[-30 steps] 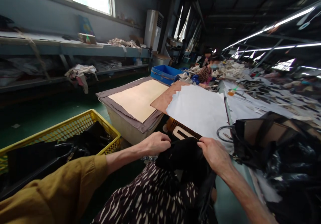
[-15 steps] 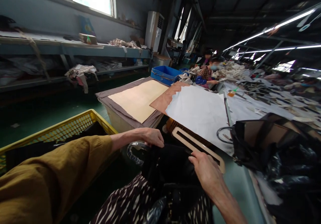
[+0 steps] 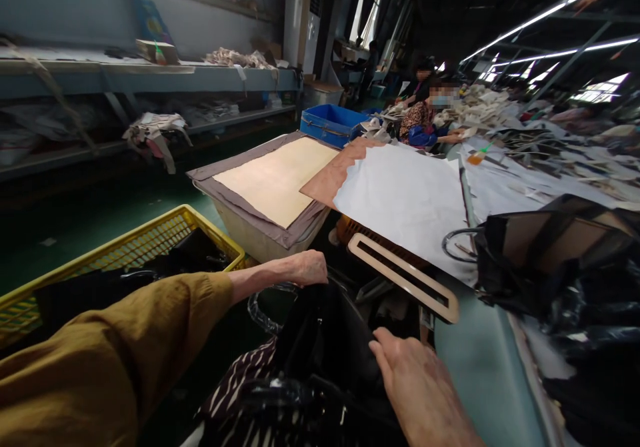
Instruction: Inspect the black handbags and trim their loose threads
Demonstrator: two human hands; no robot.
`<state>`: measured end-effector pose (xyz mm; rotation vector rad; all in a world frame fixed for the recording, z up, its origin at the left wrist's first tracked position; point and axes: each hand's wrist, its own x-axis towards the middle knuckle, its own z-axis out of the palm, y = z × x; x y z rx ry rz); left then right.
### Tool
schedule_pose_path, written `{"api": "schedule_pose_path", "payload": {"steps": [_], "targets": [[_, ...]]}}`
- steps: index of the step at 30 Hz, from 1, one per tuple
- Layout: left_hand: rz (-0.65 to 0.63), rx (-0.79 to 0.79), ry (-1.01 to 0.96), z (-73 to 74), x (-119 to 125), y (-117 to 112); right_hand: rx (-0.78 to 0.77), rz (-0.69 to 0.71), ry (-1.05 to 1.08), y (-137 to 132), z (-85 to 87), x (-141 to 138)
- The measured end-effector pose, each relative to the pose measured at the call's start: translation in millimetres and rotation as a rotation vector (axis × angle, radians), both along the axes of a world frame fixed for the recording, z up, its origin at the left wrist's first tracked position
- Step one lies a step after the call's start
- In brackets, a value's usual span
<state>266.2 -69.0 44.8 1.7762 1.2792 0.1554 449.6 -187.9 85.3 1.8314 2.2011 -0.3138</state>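
A black bag [image 3: 325, 347] lies on my lap, its clear plastic-wrapped handle [image 3: 263, 307] curving out to the left. My left hand [image 3: 305, 268] is curled closed on the bag's upper left edge. My right hand [image 3: 417, 387] rests on the bag's right side, fingers bent over the black material, though I cannot see what they grip. Just beyond the bag, a tan slotted template [image 3: 403, 277] lies at the edge of the teal table [image 3: 480, 367].
A yellow crate [image 3: 130, 247] of black bags stands at my left. Ahead sit a covered bin [image 3: 265, 193], white paper sheets [image 3: 405, 197], a blue crate [image 3: 330, 123]. More black bags [image 3: 550, 260] pile at right. A seated person [image 3: 425, 120] works farther down the table.
The bag has come up closer to me and its handle loop now shows. My right hand slid down and back along it. The view tilted downward.
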Motion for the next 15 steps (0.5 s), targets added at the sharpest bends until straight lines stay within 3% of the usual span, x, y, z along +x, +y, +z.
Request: {"api": "schedule_pose_path", "payload": {"steps": [4, 10, 12, 15], "targets": [[-0.045, -0.03, 0.067, -1.5, 0.6, 0.5, -0.009, 0.063, -0.055, -1.7, -4.0, -2.9], [-0.324, -0.371, -0.068, -7.2, -27.8, -8.9, -0.089, -0.157, 0.209, 18.9, -18.3, 30.2], [-0.361, -0.357, -0.143, -8.8, -31.9, -8.5, -0.076, -0.194, 0.222, 23.3, -22.0, 32.0], [-0.372, -0.176, -0.132, -8.4, -29.4, -3.7, -0.07, -0.192, 0.168, 27.2, -24.8, 24.8]]}}
